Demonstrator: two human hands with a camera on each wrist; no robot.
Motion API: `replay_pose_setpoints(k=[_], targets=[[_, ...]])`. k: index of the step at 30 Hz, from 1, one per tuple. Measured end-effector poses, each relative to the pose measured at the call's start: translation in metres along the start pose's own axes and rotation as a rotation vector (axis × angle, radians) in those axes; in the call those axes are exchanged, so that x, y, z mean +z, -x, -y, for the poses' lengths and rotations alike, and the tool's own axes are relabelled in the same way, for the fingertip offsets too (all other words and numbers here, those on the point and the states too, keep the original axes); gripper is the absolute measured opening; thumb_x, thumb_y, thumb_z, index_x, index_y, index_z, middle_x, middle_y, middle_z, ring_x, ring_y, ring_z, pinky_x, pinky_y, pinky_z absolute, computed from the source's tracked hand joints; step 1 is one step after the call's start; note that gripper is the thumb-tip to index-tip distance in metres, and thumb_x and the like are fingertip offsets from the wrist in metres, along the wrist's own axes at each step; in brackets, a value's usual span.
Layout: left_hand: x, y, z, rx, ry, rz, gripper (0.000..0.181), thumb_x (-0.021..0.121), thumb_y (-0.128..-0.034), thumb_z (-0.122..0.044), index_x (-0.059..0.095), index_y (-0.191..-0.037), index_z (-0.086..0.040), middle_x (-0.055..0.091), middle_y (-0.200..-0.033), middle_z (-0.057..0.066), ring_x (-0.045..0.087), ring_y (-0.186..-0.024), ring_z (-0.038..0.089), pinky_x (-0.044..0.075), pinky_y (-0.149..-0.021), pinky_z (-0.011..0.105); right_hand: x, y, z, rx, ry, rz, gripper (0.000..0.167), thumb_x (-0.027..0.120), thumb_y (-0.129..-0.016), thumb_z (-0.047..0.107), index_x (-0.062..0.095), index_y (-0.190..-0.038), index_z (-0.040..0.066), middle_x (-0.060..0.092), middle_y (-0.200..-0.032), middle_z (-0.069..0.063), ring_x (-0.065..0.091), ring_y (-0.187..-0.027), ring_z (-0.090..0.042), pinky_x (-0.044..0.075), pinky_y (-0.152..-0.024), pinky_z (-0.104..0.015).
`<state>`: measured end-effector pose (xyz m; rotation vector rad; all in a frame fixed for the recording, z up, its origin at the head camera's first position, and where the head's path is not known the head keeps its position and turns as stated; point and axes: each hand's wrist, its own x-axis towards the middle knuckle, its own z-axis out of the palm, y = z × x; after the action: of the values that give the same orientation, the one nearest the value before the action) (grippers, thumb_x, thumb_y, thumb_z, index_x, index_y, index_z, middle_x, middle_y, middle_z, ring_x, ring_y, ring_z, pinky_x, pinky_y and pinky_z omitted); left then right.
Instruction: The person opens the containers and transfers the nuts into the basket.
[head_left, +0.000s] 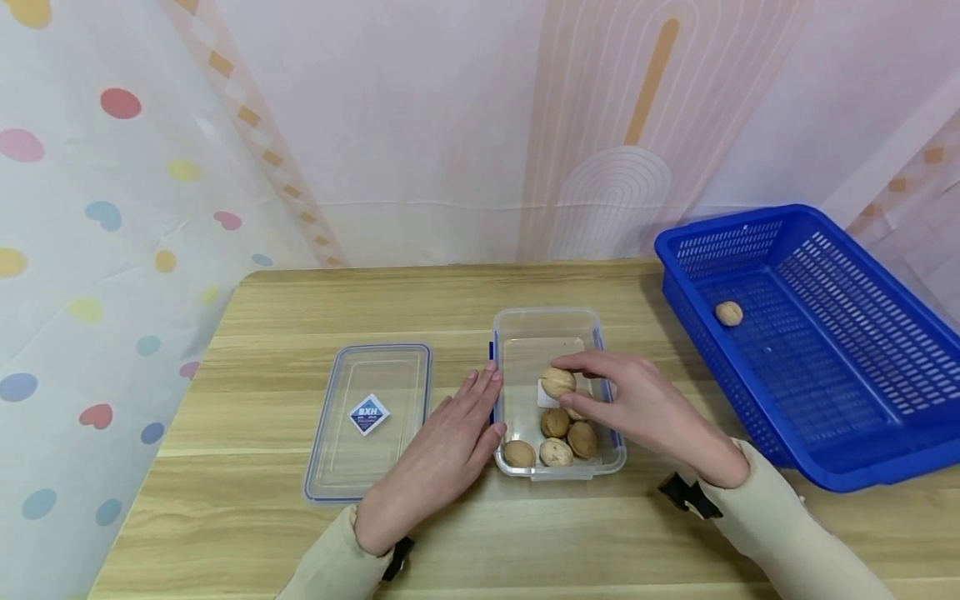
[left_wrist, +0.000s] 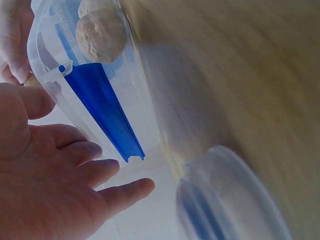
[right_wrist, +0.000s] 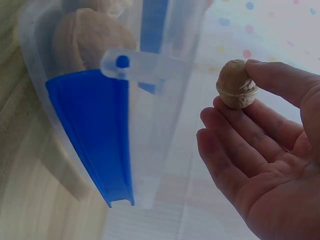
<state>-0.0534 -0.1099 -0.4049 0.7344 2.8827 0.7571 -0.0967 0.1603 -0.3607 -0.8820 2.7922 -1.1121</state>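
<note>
A walnut (head_left: 558,382) is pinched between the thumb and fingers of my right hand (head_left: 637,404), above the clear plastic container (head_left: 546,315). The right wrist view shows this walnut (right_wrist: 237,84) held at the fingertips, beside the container wall with its blue clip (right_wrist: 92,130). Inside the container, several walnuts (head_left: 582,439) lie toward the near end, partly covered by my right hand in the head view. My left hand (head_left: 442,446) rests with straight fingers against the container's left side, near its blue clip (left_wrist: 102,107).
The container's lid (head_left: 337,467), clear with a blue seal and a diamond label, lies flat on the wooden table (head_left: 255,333) at the left. A blue basket (head_left: 847,479) stands at the right with one walnut (head_left: 729,313) in it. A patterned cloth hangs behind.
</note>
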Motion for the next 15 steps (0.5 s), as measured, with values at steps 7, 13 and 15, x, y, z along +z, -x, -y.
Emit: replay_pose_setpoints(k=[7, 13, 15], targets=[[0.000, 0.000, 0.000, 0.004, -0.001, -0.002, 0.060, 0.045, -0.1115, -0.032, 0.030, -0.162, -0.002, 0.018, -0.171, 0.009, 0.026, -0.154, 0.036, 0.034, -0.117, 0.063, -0.009, 0.008, 0.004, -0.011, 0.017, -0.058, 0.038, 0.082, -0.091, 0.022, 0.074, -0.128, 0.013, 0.074, -0.125, -0.007, 0.072, -0.108, -0.028, 0.060, -0.091, -0.049], [0.000, 0.000, 0.000, 0.005, 0.001, -0.001, 0.060, 0.045, -0.1115, -0.031, 0.030, -0.161, -0.002, 0.018, -0.171, 0.009, 0.025, -0.154, 0.035, 0.033, -0.117, 0.063, -0.020, 0.015, 0.007, -0.050, 0.027, -0.106, 0.037, 0.082, -0.090, 0.014, 0.074, -0.126, 0.010, 0.075, -0.121, -0.008, 0.073, -0.106, -0.028, 0.060, -0.088, -0.050], [0.000, 0.000, 0.000, 0.004, 0.001, 0.000, 0.060, 0.046, -0.1115, -0.031, 0.030, -0.161, -0.002, 0.018, -0.171, 0.009, 0.025, -0.154, 0.035, 0.033, -0.117, 0.063, -0.023, 0.017, 0.008, -0.061, 0.033, -0.127, 0.038, 0.083, -0.089, 0.012, 0.074, -0.126, 0.010, 0.075, -0.120, -0.006, 0.073, -0.104, -0.026, 0.061, -0.086, -0.048]])
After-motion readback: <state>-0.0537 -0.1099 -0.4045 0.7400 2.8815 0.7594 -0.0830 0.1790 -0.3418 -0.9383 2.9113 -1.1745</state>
